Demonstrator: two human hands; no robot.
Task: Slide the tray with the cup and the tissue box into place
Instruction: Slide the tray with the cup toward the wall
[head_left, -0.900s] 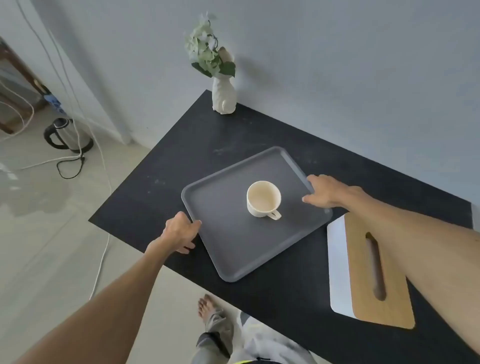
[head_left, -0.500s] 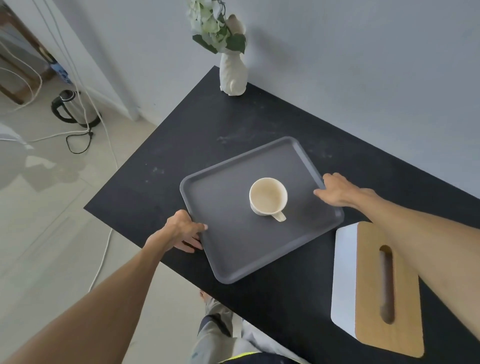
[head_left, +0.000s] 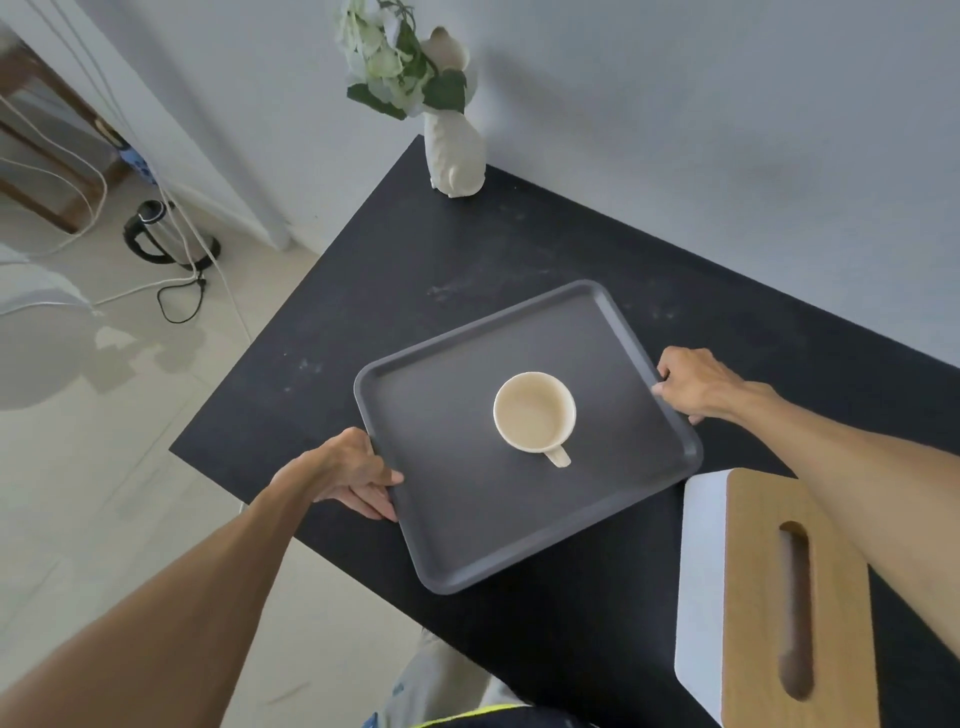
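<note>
A dark grey rectangular tray (head_left: 447, 525) lies skewed on the black table (head_left: 519, 249), near its front edge. A cream cup (head_left: 534, 413) stands upright in the tray's middle, handle toward me. My left hand (head_left: 345, 470) grips the tray's left rim, thumb over the edge. My right hand (head_left: 698, 382) holds the right rim, fingers curled on it. A white tissue box with a slotted wooden lid (head_left: 779, 603) sits on the table to the right of the tray, just apart from its corner and partly under my right forearm.
A white vase with pale flowers (head_left: 454, 156) stands at the table's far left corner by the wall. On the floor to the left are a kettle (head_left: 161, 234) and loose cables (head_left: 176, 291). My legs show below the table's front edge.
The view has shifted, so the table sits lower and closer in frame. My left hand has closed further onto the tray's rim. The tray has hardly moved on the table.
</note>
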